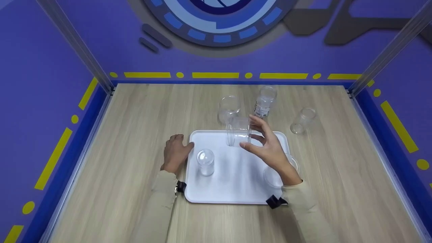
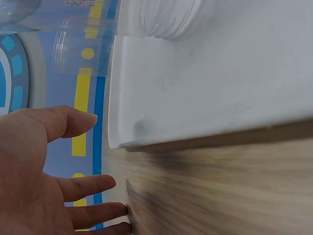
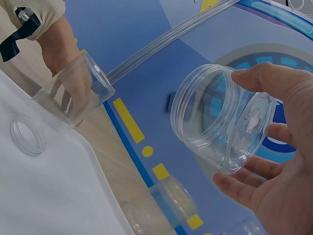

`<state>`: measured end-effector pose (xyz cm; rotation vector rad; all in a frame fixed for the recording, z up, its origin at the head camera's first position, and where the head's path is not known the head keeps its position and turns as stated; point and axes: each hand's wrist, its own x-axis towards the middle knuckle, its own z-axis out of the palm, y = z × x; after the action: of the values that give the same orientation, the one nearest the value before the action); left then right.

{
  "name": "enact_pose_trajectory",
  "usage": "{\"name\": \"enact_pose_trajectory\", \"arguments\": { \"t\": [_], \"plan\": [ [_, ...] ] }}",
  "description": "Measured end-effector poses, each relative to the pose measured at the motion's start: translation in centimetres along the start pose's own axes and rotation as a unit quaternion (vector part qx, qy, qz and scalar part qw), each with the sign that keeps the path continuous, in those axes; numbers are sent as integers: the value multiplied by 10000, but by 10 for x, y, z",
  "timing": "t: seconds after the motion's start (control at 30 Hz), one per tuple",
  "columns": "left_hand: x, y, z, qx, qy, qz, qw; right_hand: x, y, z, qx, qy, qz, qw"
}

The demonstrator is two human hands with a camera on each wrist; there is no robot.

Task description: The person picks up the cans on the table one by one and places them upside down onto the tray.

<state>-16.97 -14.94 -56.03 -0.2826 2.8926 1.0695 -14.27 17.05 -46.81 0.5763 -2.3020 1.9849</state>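
My right hand (image 1: 266, 145) holds a clear plastic jar (image 1: 239, 130) above the back part of a white tray (image 1: 233, 194). The jar lies tilted on its side, its threaded mouth turned left; the right wrist view shows the thumb and fingers round the base end of this jar (image 3: 200, 115). At the tray's left edge is my left hand (image 1: 176, 152), fingers spread and holding nothing. Close to it, a slim clear jar (image 1: 206, 163) stands mouth down on the tray's left side. A wider clear jar (image 1: 272, 177) on the right is partly hidden by my right forearm.
Behind the tray on the wooden table (image 1: 145, 111) are a wide clear jar (image 1: 229, 104) and a clear bottle (image 1: 265, 99) with a printed label. Another clear container (image 1: 303, 119) is to the right. Purple panels (image 1: 101, 40) wall in the table at the back and sides.
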Motion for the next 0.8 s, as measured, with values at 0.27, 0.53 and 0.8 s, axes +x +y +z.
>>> {"name": "enact_pose_trajectory", "arguments": {
  "t": [0.27, 0.53, 0.8],
  "plan": [
    [0, -2, 0, -22, 31, 107, 9999, 0, 0, -1, 79, -17, 6, 10000],
    [0, -2, 0, -106, -64, -11, 9999, 0, -1, -2, 106, -54, 49, 9999],
    [0, 0, -1, -31, -71, -33, 10000, 0, -1, -1, 80, -32, 10, 10000]
  ]
}}
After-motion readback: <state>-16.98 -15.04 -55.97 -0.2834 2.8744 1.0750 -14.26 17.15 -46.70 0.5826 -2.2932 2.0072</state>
